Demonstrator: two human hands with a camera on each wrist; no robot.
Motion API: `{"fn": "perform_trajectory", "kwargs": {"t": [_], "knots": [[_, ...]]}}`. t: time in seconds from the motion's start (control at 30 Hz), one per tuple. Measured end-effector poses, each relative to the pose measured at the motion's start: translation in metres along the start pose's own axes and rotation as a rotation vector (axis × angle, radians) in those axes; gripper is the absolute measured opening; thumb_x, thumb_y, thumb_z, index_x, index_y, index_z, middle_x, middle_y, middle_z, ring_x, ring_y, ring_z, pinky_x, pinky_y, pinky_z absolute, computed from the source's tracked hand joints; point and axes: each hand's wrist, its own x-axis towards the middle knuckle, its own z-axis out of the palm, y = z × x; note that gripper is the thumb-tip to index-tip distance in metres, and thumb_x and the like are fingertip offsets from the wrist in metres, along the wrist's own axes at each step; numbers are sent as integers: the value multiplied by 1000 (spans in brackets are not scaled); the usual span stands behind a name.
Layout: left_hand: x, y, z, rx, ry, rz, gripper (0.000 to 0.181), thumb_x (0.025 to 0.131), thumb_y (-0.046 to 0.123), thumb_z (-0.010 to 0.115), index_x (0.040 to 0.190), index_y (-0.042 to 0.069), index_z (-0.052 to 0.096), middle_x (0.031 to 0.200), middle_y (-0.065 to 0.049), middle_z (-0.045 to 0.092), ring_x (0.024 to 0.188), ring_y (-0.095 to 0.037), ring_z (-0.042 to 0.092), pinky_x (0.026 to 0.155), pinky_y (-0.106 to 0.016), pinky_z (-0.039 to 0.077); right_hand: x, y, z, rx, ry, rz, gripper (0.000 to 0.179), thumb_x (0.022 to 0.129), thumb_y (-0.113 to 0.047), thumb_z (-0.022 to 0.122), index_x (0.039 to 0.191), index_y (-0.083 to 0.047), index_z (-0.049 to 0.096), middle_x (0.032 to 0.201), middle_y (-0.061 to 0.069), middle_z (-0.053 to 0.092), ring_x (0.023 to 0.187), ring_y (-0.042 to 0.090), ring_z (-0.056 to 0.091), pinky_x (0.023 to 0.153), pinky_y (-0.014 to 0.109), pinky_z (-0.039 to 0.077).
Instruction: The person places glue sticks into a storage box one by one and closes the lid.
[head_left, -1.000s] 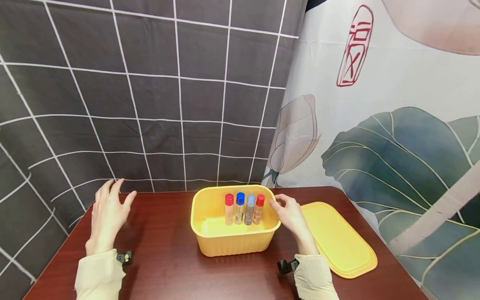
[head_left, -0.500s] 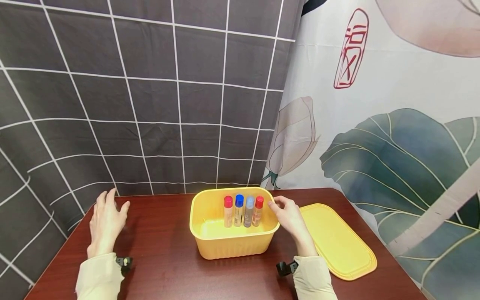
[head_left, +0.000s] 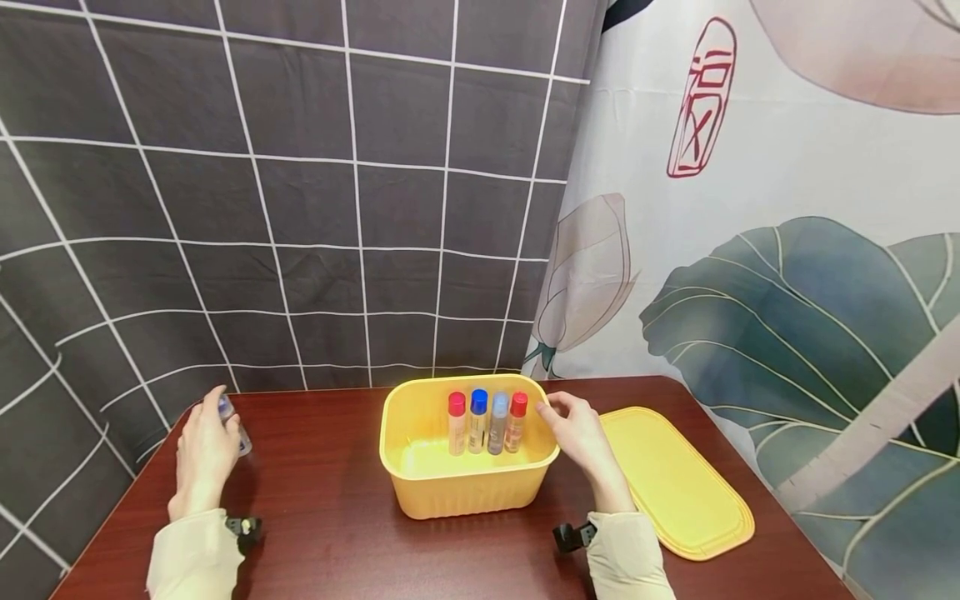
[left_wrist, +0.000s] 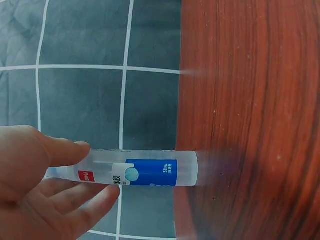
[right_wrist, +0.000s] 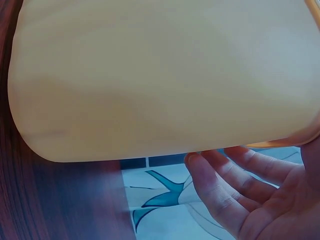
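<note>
My left hand [head_left: 204,454] holds a clear liquid glue bottle [left_wrist: 150,169] with a blue label between thumb and fingers, at the table's far left. The bottle's end near the palm is partly hidden by the hand. At the right end of a yellow plastic box [head_left: 465,493], my right hand [head_left: 583,433] grips the wall near the rim. Its fingertips [right_wrist: 200,167] show against the outer edge in the right wrist view; the thumb is hidden there. Several slim tubes [head_left: 477,423] with pink, blue, light blue and red caps stand upright in a row inside the box.
A flat yellow lid [head_left: 678,483] lies on the dark red table [head_left: 322,500], right of the box and close to the right forearm. Behind the table hang a grey checked cloth [head_left: 300,200] and a white cloth with lotus prints [head_left: 810,308].
My left hand has gone from spread fingers to holding the liquid glue bottle, after moving slightly left. The right hand stays on the box. The view has shifted slightly.
</note>
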Motion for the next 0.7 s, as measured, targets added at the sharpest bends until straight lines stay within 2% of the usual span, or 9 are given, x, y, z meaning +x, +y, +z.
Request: {"fn": "perform_trajectory", "kwargs": {"t": [0.17,0.3,0.43,0.7], "knots": [[0,-4,1,-18,27,2,49,92,-2,54,139,-3,40,123,-39,48,105,-61,47,84,-68,37,0,0,1,1,-3,3,30,96,-26,63,116,-3,67,100,10,68,85,23,63,77,39,56],[0,-5,1,-35,41,14,47,91,-3,57,136,-4,42,121,-39,51,104,-60,49,84,-67,37,-1,-1,0,8,-3,6,30,96,-25,63,116,-3,67,101,11,68,85,23,63,77,39,56],[0,0,-2,-43,37,29,44,90,-3,59,132,-4,46,118,-39,53,102,-59,51,83,-66,38,-1,-2,0,11,-4,7,30,96,-24,63,116,-2,66,100,11,67,84,23,63,77,39,56],[0,11,-6,-47,18,19,44,91,0,62,132,-3,47,118,-37,55,103,-57,52,86,-65,39,-1,-3,-1,8,-6,13,30,96,-24,63,116,-2,66,99,11,67,83,23,62,75,37,56]]}}
